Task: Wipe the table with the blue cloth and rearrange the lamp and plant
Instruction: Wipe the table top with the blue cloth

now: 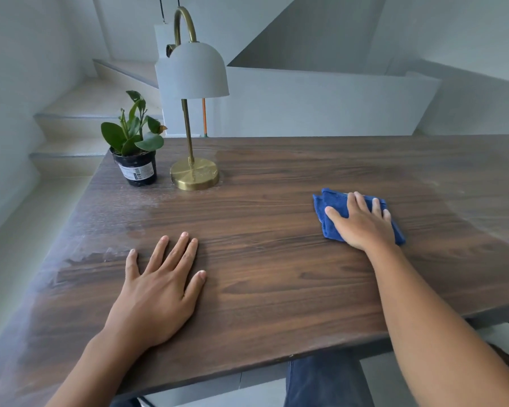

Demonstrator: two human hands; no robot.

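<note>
White walls and a pale staircase [80, 113] rise behind a dark wood-grain table [262, 274], whose top shows a hazy, dusty film along its left edge and across the far right corner, while the middle stretch looks darker and cleaner. At the far left of the table stands a small plant [134, 136] with broad green leaves in a black plastic pot bearing a white label. Just beside it, to the right, stands the lamp [193, 113]: a round brass base, a thin brass stem, a curved brass neck and a pale grey dome shade that hangs over the base. Pot and lamp base sit near each other but do not touch. From where I stand, the person's left hand [159, 292] lies flat on the table toward the near left, palm down, fingers straight and spread apart, holding nothing. The right hand [362, 221] is stretched farther out on the right side and presses down on the blue cloth [332, 205], which lies bunched and folded flat on the table, well apart from the lamp and the plant. Its fingers lie straight and slightly apart across the top of the cloth, not curled round it. Below the near table edge a bit of dark blue trouser leg [326, 383] shows.
</note>
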